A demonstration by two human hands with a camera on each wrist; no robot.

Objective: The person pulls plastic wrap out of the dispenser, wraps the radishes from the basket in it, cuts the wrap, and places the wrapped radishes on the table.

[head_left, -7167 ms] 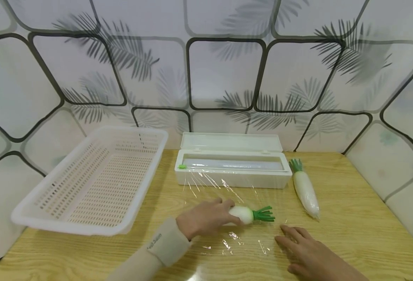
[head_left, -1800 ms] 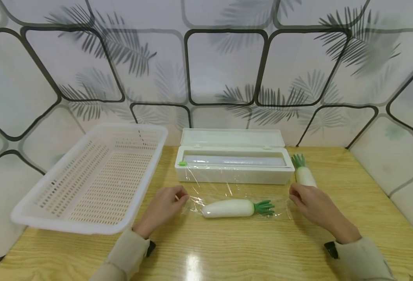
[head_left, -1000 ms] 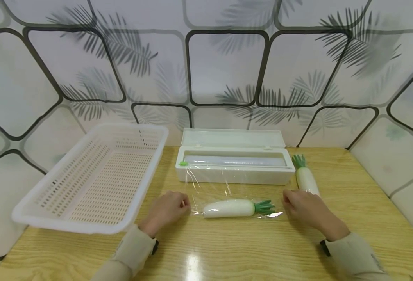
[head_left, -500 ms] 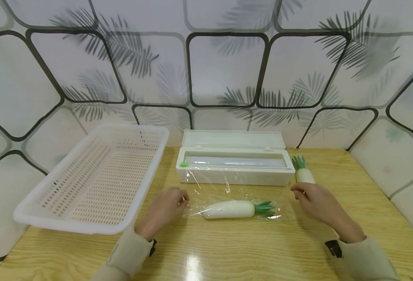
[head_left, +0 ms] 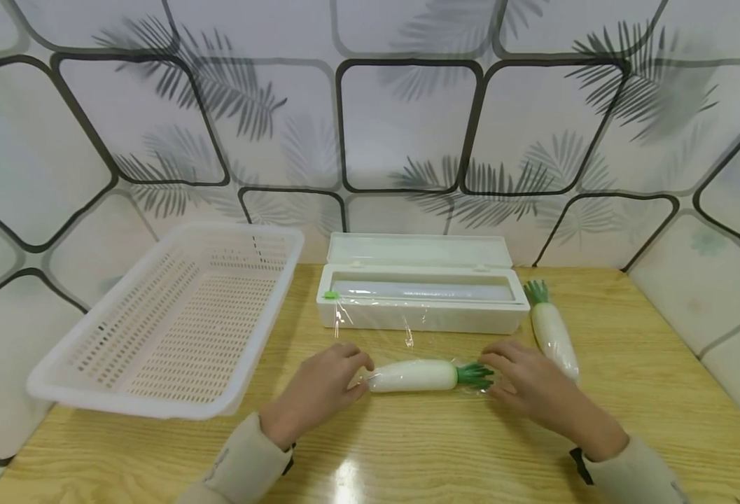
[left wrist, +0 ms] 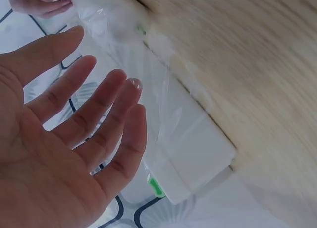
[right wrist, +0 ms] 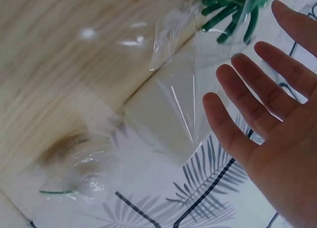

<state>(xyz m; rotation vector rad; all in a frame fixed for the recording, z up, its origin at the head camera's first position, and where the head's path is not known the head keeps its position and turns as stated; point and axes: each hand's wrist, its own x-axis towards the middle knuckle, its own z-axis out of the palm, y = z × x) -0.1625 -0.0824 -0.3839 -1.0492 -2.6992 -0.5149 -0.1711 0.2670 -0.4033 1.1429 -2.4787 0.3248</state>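
A white radish [head_left: 412,376] with green stalks [head_left: 475,375] lies crosswise on the table, with clear cling film [head_left: 409,340] folded over it. The film runs back to a white dispenser box [head_left: 420,320], whose lid stands raised behind the film roll. At the radish's tip is my left hand [head_left: 319,386], its fingers spread and slightly bent. My right hand [head_left: 536,389] is at the stalk end, fingertips beside the stalks. Both wrist views show loose fingers with nothing gripped: the left hand [left wrist: 84,124] beside the film, the right hand [right wrist: 267,104] below the stalks [right wrist: 233,17].
A second radish [head_left: 555,337], shiny with film, lies right of the box, close behind my right hand. To the left stands a white perforated basket [head_left: 127,408]. A green slider [head_left: 330,295] sits at the left of the box's front edge. A patterned wall [head_left: 407,126] rises behind.
Earlier my left hand held the radish on the spread film. Then both hands pinched the folded film's sides. Now they have moved inward to the radish's ends, fingers loosened. The radish barely shifts.
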